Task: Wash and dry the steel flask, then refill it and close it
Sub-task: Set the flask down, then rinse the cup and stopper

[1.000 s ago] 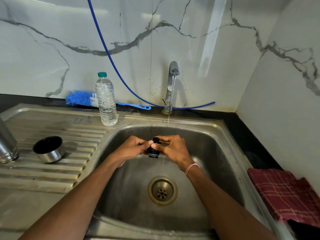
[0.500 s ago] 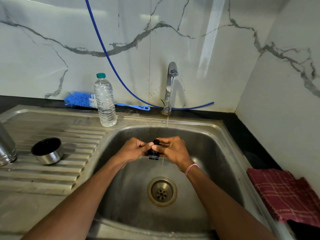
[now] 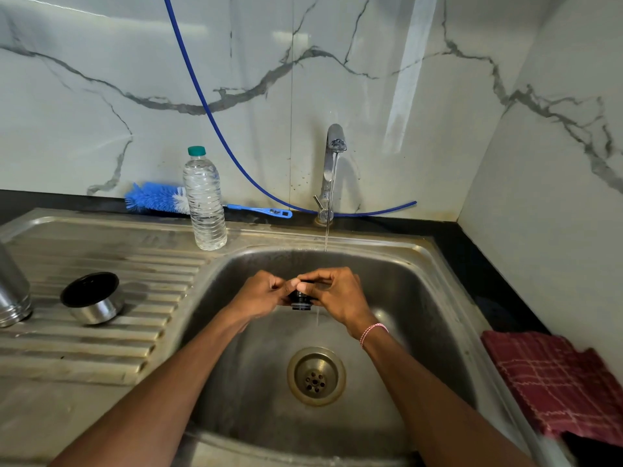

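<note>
Both hands held a small black stopper (image 3: 301, 303) in front of and below the tap (image 3: 332, 170), in its thin stream of water. The left hand (image 3: 261, 291) pinched it from one side. The right hand (image 3: 337, 294) curled its fingers over the top from the other. The steel flask (image 3: 13, 291) stood far to the left of the tap on the draining board (image 3: 101, 348), cut off by the edge of the view. Its steel cap (image 3: 91, 298) lay mouth-up a little nearer the tap.

The stopper was small and wet, so it could probably slip from the fingers and fall toward the drain (image 3: 316, 375), straight out from the tap. A dark ring showed at its lower end. If that was a seal, hard rubbing might work it loose.

A plastic bottle (image 3: 204, 200) stood left of the tap, with a blue brush (image 3: 155, 198) lying behind it against the wall. An arm reaching for the brush could knock the bottle over. A blue hose (image 3: 209, 106) hung down the wall and ran behind the tap. A red checked cloth (image 3: 553, 382) lay well to the right of the tap.
</note>
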